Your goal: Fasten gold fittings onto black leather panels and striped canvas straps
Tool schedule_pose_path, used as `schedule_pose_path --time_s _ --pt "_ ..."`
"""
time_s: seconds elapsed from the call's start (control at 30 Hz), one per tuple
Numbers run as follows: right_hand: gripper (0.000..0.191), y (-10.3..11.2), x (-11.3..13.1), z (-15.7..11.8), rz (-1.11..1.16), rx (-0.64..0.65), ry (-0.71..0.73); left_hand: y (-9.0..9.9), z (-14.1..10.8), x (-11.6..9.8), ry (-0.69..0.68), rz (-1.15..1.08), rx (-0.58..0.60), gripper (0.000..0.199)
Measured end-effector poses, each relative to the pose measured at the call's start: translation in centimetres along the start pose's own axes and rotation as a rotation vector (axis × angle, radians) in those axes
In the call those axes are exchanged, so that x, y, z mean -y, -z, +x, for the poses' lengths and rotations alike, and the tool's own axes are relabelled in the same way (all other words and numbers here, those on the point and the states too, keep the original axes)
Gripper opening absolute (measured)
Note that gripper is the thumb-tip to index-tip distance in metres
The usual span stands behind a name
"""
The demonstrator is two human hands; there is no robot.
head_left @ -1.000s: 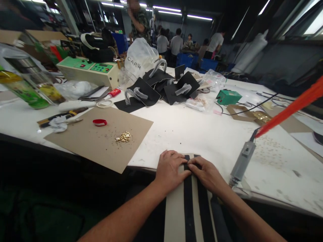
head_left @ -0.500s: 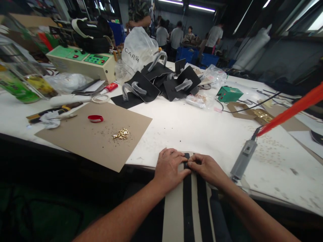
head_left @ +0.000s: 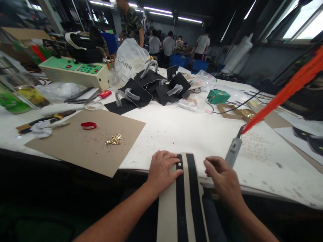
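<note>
- Ceiling lights (head_left: 157, 10) shine beyond a white worktable (head_left: 156, 143).
- Your left hand (head_left: 163, 169) lies, fingers extended, on a beige, black-striped panel (head_left: 168, 215) at the table's near edge, beside a pale round stud (head_left: 179, 164).
- Your right hand (head_left: 224, 174), apart to the panel's right, curls its fingers toward the thumb; you cannot tell whether they grip anything.
- Gold-coloured links (head_left: 116, 138) lie on brown board (head_left: 101, 159), left.

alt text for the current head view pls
A person's left hand rests on a pale panel with two black strips, fingers beside a small stud; the right hand is off the panel. Gold links lie on brown board.
</note>
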State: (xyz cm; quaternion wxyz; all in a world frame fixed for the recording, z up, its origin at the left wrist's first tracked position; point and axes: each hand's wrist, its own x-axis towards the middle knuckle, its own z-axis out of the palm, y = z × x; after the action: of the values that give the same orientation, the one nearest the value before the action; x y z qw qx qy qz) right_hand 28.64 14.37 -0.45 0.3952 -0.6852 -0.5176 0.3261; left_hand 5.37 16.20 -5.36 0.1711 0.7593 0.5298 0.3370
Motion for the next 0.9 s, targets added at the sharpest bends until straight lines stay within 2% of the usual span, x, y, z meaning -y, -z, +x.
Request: schedule_pose_path --time_s 0.07,0.1,0.17,0.2,0.27,0.37,0.43,0.5,0.6,0.7,0.77,0.9 --pt "0.066 2.6 -1.3 -0.5 -0.055 -0.290 -0.022 -0.1 0.1 0.0 -0.004 0.001 0.000 0.033" --pt "0.068 3.8 -2.2 -0.5 -0.072 -0.395 -0.030 -0.1 0.2 0.0 -0.007 0.003 -0.001 0.032" --pt "0.078 5.5 -4.2 0.4 -0.048 -0.497 -0.047 -0.2 0.2 0.1 -0.010 0.012 -0.006 0.032" --pt "0.086 6.1 -5.2 1.2 0.004 -0.489 -0.068 -0.2 0.3 0.1 -0.012 0.018 -0.007 0.032" --pt "0.095 6.6 -6.8 2.9 0.098 -0.355 -0.128 -0.1 0.2 0.2 -0.016 0.030 -0.007 0.032" --pt "0.075 6.4 -7.2 4.9 0.076 -0.092 -0.212 0.0 0.1 0.1 -0.019 0.026 -0.001 0.032" --pt "0.063 5.7 -6.1 5.2 0.194 0.006 -0.258 0.0 0.0 0.1 -0.015 0.018 -0.001 0.033" --pt "0.066 4.6 -4.0 4.7 0.490 0.063 -0.295 -0.2 -0.1 0.2 -0.011 0.017 -0.003 0.034" --pt "0.069 2.4 0.0 3.4 0.788 0.068 -0.213 -0.5 -0.1 0.5 -0.018 0.018 -0.012 0.035" --pt "0.054 -0.3 3.8 2.5 0.816 0.031 -0.081 -0.7 -0.1 0.6 -0.026 0.015 -0.018 0.035" --pt "0.049 -2.2 5.5 2.4 0.808 0.061 -0.012 -0.7 -0.1 0.6 -0.029 0.014 -0.017 0.034" --pt "0.040 -5.4 7.0 2.5 0.795 0.118 0.104 -0.5 0.0 0.4 -0.034 0.012 -0.005 0.036"
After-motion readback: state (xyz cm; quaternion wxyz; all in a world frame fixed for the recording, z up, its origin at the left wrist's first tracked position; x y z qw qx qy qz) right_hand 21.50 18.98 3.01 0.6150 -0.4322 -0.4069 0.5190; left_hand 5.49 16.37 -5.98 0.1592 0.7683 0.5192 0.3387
